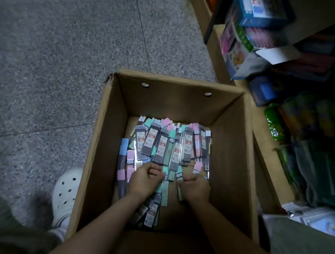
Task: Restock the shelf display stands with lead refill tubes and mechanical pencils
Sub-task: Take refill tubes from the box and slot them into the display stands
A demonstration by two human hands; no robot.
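The open cardboard box (pixel 103 138) on the floor holds a loose heap of lead refill tubes (pixel 162 144), long axes mostly running away from the person, lying just beyond both hands. The left hand (pixel 145 178) and right hand (pixel 194 187) sit equally near, fingers curled at the heap's near edge, seemingly pinching 1 or 2 tubes each, though the dim view hides which.

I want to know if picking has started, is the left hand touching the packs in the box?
Touching. The head view shows the left hand with fingers curled into the pile of packs at the bottom of the box, no gap visible.
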